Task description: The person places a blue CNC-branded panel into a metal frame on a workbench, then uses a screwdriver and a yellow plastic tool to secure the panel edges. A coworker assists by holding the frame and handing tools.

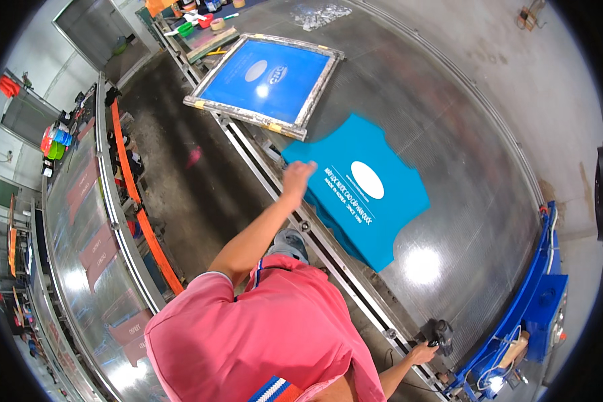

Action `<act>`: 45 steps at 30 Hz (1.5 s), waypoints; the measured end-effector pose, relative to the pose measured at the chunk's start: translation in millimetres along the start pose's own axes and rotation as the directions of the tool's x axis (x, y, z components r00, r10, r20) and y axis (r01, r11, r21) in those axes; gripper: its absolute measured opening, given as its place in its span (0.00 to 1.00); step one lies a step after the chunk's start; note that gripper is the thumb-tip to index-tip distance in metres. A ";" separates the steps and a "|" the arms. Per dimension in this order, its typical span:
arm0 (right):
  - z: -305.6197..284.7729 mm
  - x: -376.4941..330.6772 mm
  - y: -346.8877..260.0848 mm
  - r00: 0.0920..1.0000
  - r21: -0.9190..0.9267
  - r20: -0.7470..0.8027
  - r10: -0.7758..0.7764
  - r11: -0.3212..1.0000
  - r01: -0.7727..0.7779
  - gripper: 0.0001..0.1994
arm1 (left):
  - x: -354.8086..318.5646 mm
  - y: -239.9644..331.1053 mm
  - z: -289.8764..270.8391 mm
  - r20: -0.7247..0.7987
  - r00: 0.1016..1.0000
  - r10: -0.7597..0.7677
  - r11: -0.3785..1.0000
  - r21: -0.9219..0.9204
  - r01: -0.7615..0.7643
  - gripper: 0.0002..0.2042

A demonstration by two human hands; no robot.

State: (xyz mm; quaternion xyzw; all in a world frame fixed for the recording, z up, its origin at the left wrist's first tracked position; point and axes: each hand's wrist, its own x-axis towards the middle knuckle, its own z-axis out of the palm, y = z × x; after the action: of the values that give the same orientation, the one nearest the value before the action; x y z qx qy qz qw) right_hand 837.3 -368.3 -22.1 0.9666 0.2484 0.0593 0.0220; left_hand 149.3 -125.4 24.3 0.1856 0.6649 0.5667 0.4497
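A teal cut shirt panel (395,221) lies on the long dark print table, with a white oval and white lettering on it. One side of the panel hangs over the table's near edge. My left hand (297,181) is at that edge by the panel's upper left corner, fingers curled; whether cloth is between them is too small to tell. Lower right, my right hand (422,353) grips the handle of a black corded hand tool (441,335) with a rounded body, probably a blower or heat gun. Beyond the panel rests a framed printing screen (275,77) with blue mesh.
A metal rail (355,285) runs along the table's near edge. Blue metal framework (509,328) with white cables stands at the right end. Across the aisle (181,161), another table (80,221) holds several maroon printed pieces. Tape rolls (218,24) and containers sit at the far end.
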 end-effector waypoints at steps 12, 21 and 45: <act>-84.5 -188.1 -126.3 0.981 0.559 -0.116 0.157 0.827 -0.066 0.19 | 239.2 -3.7 -119.7 -0.131 0.972 -0.194 0.585 -0.811 0.007 0.14; -99.4 -225.5 -284.2 0.959 0.874 0.035 -0.281 0.474 0.107 0.16 | 183.1 61.0 -104.0 0.016 0.997 -0.080 0.616 -0.785 0.062 0.08; -90.6 -144.2 -356.3 0.941 0.876 0.193 -0.279 0.481 -0.037 0.19 | 166.5 105.4 -11.7 0.535 0.836 -0.121 0.890 0.431 -0.147 0.24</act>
State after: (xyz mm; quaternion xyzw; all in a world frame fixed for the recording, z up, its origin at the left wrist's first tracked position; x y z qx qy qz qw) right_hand 530.3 -124.8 27.2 0.8204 0.3056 -0.2281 -0.4260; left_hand 24.4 24.1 56.2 0.4446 0.6205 0.3210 0.5606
